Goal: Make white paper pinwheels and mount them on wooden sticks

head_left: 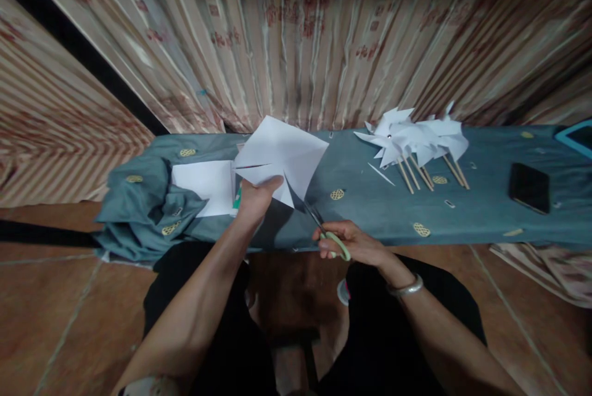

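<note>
OK, L hand (257, 197) pinches slit paper (296, 148), R hand (352, 242) holds scissors (316, 217) by its near edge; overlong cut cld split it.

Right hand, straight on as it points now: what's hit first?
Likely the white, partly cut paper sheet. The right hand holds pale-green-handled metal scissors, blades angled forward-left towards it; whether they'd pass over or under is unclear from this view.

There is room along the front of the cloth (383, 223) between scissors (315, 216) and phone (530, 187), pinwheels (423, 137) blocking behind.
</note>
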Tool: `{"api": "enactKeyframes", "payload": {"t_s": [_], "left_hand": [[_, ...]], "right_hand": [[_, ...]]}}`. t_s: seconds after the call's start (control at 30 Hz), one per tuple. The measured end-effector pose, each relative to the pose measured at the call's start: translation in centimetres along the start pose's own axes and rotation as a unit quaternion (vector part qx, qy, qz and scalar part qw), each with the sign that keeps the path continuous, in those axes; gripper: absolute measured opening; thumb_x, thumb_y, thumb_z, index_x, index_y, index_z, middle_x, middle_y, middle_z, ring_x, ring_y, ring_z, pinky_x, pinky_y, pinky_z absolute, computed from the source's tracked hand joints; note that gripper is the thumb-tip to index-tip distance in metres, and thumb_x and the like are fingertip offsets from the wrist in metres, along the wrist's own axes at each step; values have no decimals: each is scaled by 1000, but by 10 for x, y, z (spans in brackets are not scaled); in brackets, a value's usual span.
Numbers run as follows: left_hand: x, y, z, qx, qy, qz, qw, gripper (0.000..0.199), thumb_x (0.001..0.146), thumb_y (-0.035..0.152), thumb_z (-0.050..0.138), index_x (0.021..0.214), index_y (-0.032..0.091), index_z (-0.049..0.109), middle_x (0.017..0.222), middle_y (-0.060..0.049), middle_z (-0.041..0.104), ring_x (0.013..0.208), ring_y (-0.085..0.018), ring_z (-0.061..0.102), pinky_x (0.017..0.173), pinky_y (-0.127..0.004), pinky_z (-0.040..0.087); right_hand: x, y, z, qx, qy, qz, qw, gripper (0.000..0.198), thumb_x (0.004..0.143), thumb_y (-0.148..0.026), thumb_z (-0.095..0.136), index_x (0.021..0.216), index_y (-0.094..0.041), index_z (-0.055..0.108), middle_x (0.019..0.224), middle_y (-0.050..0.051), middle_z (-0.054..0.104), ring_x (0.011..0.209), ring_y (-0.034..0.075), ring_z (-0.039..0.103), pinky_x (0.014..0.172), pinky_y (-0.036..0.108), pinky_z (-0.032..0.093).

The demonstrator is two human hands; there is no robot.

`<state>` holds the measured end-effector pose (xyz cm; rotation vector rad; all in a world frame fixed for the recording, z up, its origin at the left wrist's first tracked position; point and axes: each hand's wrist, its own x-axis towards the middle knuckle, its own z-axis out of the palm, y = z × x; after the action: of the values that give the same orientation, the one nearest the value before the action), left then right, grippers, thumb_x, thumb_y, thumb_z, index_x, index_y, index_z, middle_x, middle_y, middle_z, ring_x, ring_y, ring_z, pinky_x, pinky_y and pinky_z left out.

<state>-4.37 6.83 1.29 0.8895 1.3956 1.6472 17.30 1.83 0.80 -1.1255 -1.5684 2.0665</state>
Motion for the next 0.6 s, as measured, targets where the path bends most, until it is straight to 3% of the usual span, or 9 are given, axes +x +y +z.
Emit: {"api": "enactKeyframes", "payload": {"t_s": [0.13, 0.23, 0.3, 0.37, 0.5, 0.6], "left_hand": [[0, 3, -8, 27, -10, -11, 1000, 50, 52, 23, 76, 101, 15, 66, 88, -9, 73, 90, -29, 68, 87, -44, 53], [-3, 4, -12, 77, -65, -14, 995, 41, 52, 24, 76, 91, 15, 67, 87, -9, 73, 92, -30, 67, 89, -45, 53], [-6, 3, -14, 102, -104, -31, 989, 39, 50, 23, 77, 88, 16, 67, 89, -8, 72, 93, -30, 67, 89, -44, 52], [-11, 1, -13, 113, -122, -44, 985, 40, 47, 20, 79, 86, 17, 67, 91, -7, 72, 93, -28, 67, 87, -40, 53], [-21, -4, -8, 133, -150, -66, 977, 36, 42, 12, 80, 75, 17, 69, 74, -4, 71, 75, -24, 66, 67, -30, 55], [-27, -8, -3, 127, -189, -93, 969, 30, 41, 7, 76, 68, 18, 69, 59, 0, 66, 58, -20, 62, 50, -25, 48]], "right_hand": [[-18, -2, -26, -2, -10, 23, 1000, 46, 68, -56, 76, 85, -15, 65, 63, 0, 66, 54, 9, 56, 53, 21, 43], [-22, -2, -42, 28, 117, -17, 993, 47, 64, -54, 79, 88, -16, 66, 65, 1, 68, 53, 10, 57, 52, 22, 44], [-21, -2, -50, 59, 223, -70, 970, 49, 61, -54, 81, 89, -18, 66, 68, 2, 70, 55, 11, 59, 53, 23, 45], [-17, -3, -54, 83, 285, -117, 948, 50, 60, -55, 81, 90, -19, 66, 70, 3, 71, 58, 12, 60, 55, 25, 45], [-8, -9, -55, 91, 291, -154, 940, 51, 58, -59, 80, 89, -20, 68, 71, 2, 70, 61, 14, 61, 56, 26, 45], [-2, -13, -51, 62, 278, -152, 947, 49, 56, -58, 81, 85, -20, 69, 67, 0, 66, 60, 13, 58, 55, 26, 44]]}}
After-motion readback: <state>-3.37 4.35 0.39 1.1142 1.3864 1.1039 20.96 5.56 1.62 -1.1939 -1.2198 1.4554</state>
